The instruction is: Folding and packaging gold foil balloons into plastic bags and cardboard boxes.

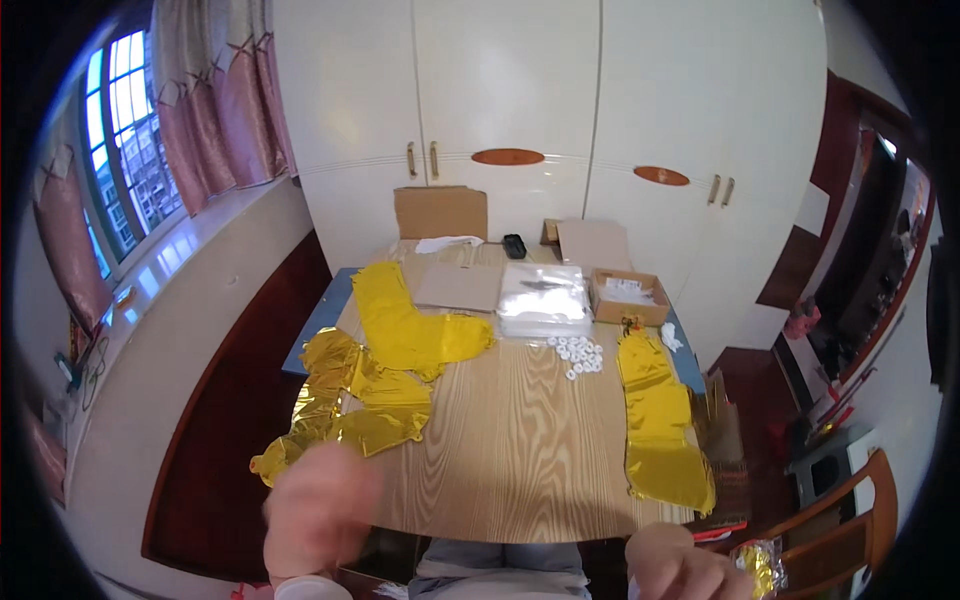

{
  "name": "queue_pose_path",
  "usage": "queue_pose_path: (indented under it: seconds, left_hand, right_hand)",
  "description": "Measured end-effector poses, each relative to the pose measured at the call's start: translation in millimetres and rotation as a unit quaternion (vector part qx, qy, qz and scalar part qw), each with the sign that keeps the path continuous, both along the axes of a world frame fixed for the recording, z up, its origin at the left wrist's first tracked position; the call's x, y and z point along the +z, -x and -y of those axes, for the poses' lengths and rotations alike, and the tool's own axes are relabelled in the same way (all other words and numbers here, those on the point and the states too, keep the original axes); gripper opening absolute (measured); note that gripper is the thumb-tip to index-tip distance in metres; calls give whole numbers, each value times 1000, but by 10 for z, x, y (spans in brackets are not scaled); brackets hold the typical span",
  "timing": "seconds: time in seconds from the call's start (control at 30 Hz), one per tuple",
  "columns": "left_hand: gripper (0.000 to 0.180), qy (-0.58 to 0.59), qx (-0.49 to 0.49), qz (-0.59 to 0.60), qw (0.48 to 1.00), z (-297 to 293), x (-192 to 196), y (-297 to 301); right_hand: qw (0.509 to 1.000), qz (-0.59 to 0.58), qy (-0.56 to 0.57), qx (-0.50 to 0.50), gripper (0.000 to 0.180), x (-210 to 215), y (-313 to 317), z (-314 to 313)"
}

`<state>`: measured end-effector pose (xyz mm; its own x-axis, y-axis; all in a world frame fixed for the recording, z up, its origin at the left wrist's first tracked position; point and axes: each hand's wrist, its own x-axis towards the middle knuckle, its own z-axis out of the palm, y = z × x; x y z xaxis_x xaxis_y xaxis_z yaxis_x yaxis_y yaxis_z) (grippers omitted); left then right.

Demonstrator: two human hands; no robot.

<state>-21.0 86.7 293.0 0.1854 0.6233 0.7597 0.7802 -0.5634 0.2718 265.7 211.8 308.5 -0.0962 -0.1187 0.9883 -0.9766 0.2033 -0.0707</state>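
The left hand (pixel 325 515) is hovering, blurred, over the bench's (pixel 520 450) near edge; the right hand (pixel 685 565) is lingering by a wrapped gold packet (pixel 762 568) (neither hand's finger closure I can tell). Loose foil pieces (pixel 660 400) are lying on the bench, seemingly not yet wrapped.

The foil piece at upper left (pixel 400 325) is bright yellow-gold, the one below it (pixel 385 405) a deeper gold with pale glints, and the foil strip at right (pixel 660 430) yellow turning to darker gold. Gold also shows through the clear packet (pixel 765 568). The tabletop (pixel 510 450) is light brown, patterned with wavy darker grain. The small rings (pixel 575 352) are white, the plastic stack (pixel 545 315) silvery and clear, the open box (pixel 647 313) brown. White cabinet doors (pixel 500 70) carry orange-brown ovals (pixel 507 157); the curtain (pixel 215 150) is pink below a paler top, with dark crossed lines between
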Motion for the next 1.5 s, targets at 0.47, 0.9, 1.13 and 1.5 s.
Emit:
queue_pose_path:
  seconds: [0.47, 0.9, 1.13, 1.5]
  left_hand:
    - [49, 284, 330, -26, 900, -1183, -2756, 1472]
    - [69, 328, 289, 6, 899, -1063, -2565, 1361]
    - [35, 197, 276, -42, 940, -1105, -2615, 1283]
    - [9, 61, 478, 233, 845, -911, -2450, 2017]
  right_hand:
    - [622, 466, -228, -586, 52, -2771, 2318, -1166]
    - [623, 504, -249, -544, 43, -2795, 2499, -1086]
    - [637, 521, -202, -532, 58, -2753, 2483, -1049]
    - [642, 505, -220, -533, 59, -2861, 2491, -1086]
